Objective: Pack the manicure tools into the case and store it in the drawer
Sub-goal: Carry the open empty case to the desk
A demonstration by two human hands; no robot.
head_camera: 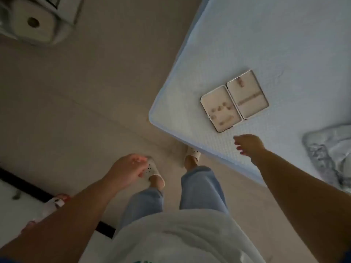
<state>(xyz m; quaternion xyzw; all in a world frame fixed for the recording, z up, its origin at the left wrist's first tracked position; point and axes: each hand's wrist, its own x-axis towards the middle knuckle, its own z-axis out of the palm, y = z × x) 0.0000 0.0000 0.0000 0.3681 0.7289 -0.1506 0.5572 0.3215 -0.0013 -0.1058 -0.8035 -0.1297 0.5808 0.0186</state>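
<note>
A flat manicure case point(234, 100) lies wide open near the corner of the bed point(284, 44). Its two pale halves show small brownish loops and straps; no tools can be made out in the blur. My right hand point(248, 144) hovers over the bed just below the case, fingers apart and holding nothing. Lower and to the left, my left hand point(128, 170) hangs over the floor beside my leg, fingers loosely curled, and nothing shows in it.
The bed's corner juts toward my feet, which wear white slippers point(193, 153). A crumpled grey cloth point(328, 158) lies at the bed's right edge. A white fan-like appliance point(32, 21) stands on the floor at upper left. A dark strip point(24, 184) crosses lower left.
</note>
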